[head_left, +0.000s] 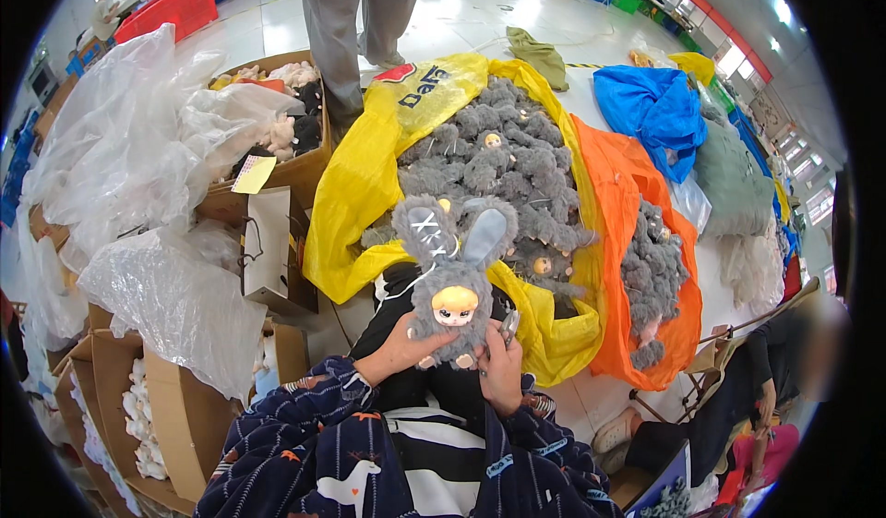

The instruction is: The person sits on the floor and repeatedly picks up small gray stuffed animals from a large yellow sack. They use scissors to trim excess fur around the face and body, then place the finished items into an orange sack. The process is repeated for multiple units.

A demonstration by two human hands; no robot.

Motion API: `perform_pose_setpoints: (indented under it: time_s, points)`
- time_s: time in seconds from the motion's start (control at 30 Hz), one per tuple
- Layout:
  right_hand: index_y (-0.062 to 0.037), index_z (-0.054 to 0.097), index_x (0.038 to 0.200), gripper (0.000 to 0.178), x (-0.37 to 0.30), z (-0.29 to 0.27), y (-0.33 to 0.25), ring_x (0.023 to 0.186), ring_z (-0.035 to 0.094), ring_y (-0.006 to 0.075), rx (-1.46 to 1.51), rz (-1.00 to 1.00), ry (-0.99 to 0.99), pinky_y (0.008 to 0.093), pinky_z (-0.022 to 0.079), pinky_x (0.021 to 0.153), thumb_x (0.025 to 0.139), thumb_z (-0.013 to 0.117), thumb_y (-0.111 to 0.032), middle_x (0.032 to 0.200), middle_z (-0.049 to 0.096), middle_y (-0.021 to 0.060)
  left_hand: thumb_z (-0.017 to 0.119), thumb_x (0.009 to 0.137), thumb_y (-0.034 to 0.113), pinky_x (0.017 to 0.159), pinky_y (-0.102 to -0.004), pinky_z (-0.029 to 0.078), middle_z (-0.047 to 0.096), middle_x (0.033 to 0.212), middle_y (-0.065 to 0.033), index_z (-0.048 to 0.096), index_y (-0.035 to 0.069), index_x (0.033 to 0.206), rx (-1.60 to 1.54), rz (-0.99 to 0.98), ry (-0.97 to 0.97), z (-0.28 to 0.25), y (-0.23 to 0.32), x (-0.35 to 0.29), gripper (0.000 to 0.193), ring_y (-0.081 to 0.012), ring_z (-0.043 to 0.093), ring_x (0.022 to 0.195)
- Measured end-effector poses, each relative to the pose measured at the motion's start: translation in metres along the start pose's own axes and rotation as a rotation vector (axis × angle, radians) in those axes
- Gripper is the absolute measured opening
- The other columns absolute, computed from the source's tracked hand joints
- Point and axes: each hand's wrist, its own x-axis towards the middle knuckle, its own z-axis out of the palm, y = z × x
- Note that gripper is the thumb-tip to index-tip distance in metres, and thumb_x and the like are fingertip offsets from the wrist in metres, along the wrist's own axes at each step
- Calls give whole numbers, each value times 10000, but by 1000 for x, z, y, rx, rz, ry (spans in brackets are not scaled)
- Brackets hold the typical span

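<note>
Over my lap, a grey plush bunny doll point(450, 287) faces me upright, its long ears pointing away. One ear carries white cross-stitched lacing, and a small face with yellow hair sits in the fur. My left hand point(401, 347) is closed around the doll's lower left side, thumb across its front. At the doll's lower right, my right hand point(501, 370) grips a small metal cutting tool that looks like thread snips point(509, 327); its fingers also touch the fur. Just beyond lies a yellow bag point(355, 199) full of similar grey plush dolls point(489, 172).
An orange bag point(604, 172) of grey plush stands to the right, a blue bag point(646, 102) behind it. Cardboard boxes point(189, 407) and clear plastic sheeting point(171, 301) crowd the left. One person point(341, 29) stands ahead; another point(729, 407) sits at right.
</note>
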Motion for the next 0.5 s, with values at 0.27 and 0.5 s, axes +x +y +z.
perform_pose_setpoints:
  time_s: [0.27, 0.5]
  points:
    - [0, 546, 1018, 229, -1, 1, 1, 501, 449, 68, 17, -27, 10, 201, 375, 459, 882, 502, -179, 625, 512, 18, 666, 765, 102, 829, -256, 430, 589, 1041, -46, 524, -4, 1110, -4, 27, -14, 0, 0, 1, 388, -106, 543, 930]
    - [-1, 544, 1019, 232, 0, 2, 2, 496, 446, 67, 7, -34, 27, 204, 382, 458, 882, 505, -184, 625, 513, 20, 658, 778, 105, 800, -247, 444, 599, 1015, -40, 532, -4, 1095, 21, 62, -17, -2, -5, 2, 358, -93, 551, 901]
